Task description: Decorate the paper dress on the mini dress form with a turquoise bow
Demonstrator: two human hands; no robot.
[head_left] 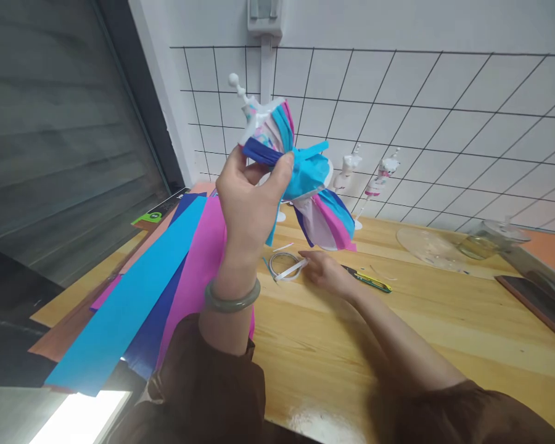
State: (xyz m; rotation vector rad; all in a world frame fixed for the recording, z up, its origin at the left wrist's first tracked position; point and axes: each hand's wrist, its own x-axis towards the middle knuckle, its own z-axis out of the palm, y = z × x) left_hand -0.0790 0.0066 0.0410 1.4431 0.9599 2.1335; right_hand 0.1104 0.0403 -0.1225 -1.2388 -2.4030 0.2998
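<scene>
My left hand is raised and closed around a figure with a white top, wrapped in pleated paper strips. A bright blue paper bow is gathered at its middle beside my thumb. Below it, pleats of pink, white and blue paper fan out. Low over the table, my right hand has its fingers together at the right edge of a clear ring-shaped roll. A narrow white strip crosses the roll and reaches my right fingertips.
Long blue and pink paper strips lie at the left, overhanging the table edge. A yellow-green utility knife is right of my right hand. Two small white figures on stands, a glass jar and a dark phone-like slab stand or lie beyond.
</scene>
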